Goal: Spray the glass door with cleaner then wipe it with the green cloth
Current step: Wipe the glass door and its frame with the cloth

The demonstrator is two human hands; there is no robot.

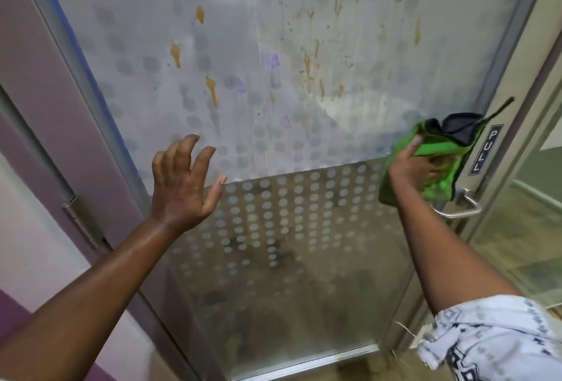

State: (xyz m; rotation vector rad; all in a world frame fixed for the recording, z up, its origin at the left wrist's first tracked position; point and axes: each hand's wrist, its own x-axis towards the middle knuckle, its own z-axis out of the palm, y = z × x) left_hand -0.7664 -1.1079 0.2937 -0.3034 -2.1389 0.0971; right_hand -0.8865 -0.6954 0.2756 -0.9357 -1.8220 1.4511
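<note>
Wiping phase, judged from what is seen: the green cloth (431,164) is bunched in the right hand (410,167), fingers closed around it, pressed at or just off the glass door (273,61) beside the PULL sign (485,149) and above the door handle (459,204); contact cannot be confirmed. The cloth is probably held wadded to give a firm pad for scrubbing. Brown drip stains (213,91) are spread over the frosted upper pane, up and left of the PULL sign, so most of the wiping looks undone. No spray bottle is in view. The left hand (182,180) is empty, fingers spread and slightly curled, palm toward the glass, well left of the PULL sign, likely raised to brace the door. Both forearms are extended forward; the right wrist is bent inward.
</note>
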